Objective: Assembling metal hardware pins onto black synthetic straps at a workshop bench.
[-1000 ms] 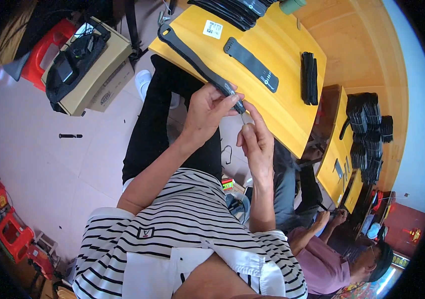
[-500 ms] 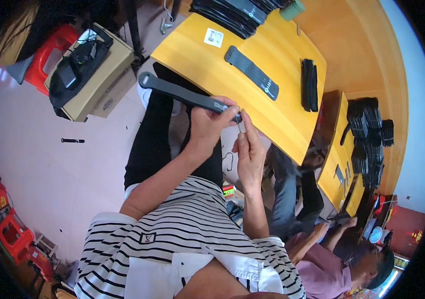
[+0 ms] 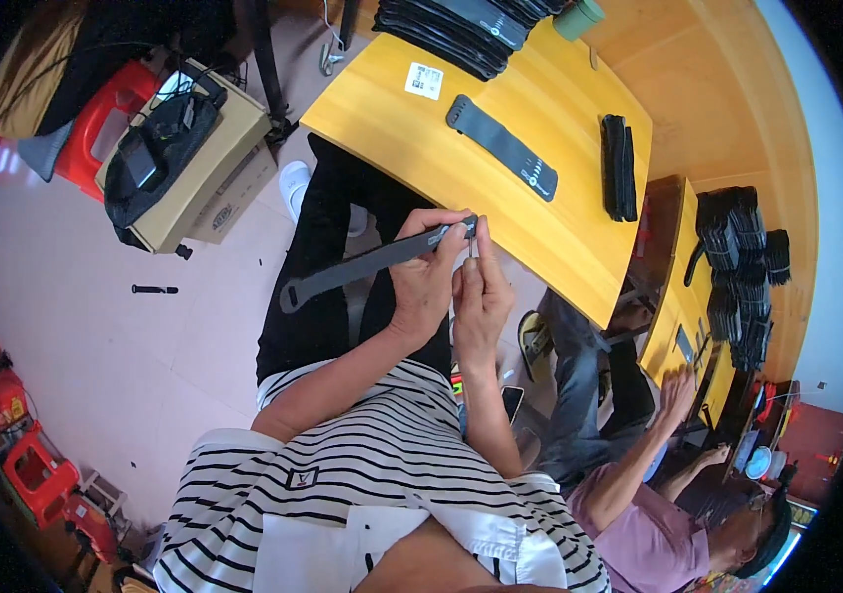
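My left hand [image 3: 423, 287] is closed on a long dark grey strap [image 3: 352, 267] with a rounded, slotted end, which hangs out over my lap. My right hand [image 3: 484, 301] meets it at the strap's other end, its fingers pinching a thin, shiny, rod-like tool [image 3: 472, 249] held upright against that end. The tool's exact kind is too small to make out. Beyond my hands, a similar wide grey strap [image 3: 500, 146] lies flat on the yellow wooden table [image 3: 392, 119].
A pile of black straps [image 3: 441, 38], a white label [image 3: 424, 81] and a folded black bundle [image 3: 618, 168] rest on the table. Cardboard boxes [image 3: 219, 148] with a black bag stand at left. At right, a person [image 3: 639, 504] works at another table with stacked straps [image 3: 733, 267].
The free end of the strap has swung down toward my lap. Both hands have stayed together at its other end. The person at right has raised a hand toward the other table.
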Motion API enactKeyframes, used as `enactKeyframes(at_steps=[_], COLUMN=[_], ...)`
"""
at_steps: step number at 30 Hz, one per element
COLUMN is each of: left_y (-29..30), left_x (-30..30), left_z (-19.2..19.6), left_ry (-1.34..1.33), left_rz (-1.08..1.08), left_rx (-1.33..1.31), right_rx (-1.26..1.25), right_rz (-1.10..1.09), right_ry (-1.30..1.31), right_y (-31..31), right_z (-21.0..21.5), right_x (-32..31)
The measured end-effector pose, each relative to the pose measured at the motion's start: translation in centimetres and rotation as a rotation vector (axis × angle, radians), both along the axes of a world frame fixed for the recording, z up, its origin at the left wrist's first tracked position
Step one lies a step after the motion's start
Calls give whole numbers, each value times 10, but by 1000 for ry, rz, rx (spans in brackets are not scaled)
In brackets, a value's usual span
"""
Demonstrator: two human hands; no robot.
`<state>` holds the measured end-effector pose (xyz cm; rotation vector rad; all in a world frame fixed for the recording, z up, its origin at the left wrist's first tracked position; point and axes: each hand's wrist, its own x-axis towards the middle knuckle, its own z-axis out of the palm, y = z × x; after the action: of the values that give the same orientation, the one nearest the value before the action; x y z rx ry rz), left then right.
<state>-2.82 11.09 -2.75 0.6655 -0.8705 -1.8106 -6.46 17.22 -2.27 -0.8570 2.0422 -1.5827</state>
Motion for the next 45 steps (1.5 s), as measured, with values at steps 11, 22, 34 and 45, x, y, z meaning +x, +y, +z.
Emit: enactKeyframes(at_steps=[11, 22, 34, 45], left_y=[-14, -19, -24, -57], left_x=[14, 11, 17, 29], left_z=[-4, -7, 0, -5], left_ry=[-41, 59, -151, -330], left_rz=[-92, -121, -284, -616], left_rx=[-37, 330, 60, -1], right_rx=[124, -44, 113, 148], right_rz=[227, 3, 267, 459], right_ry=[311, -312, 640, 236], right_y=[9, -3, 17, 29], right_z=[4, -2, 15, 1], right_x=[-28, -9, -47, -53])
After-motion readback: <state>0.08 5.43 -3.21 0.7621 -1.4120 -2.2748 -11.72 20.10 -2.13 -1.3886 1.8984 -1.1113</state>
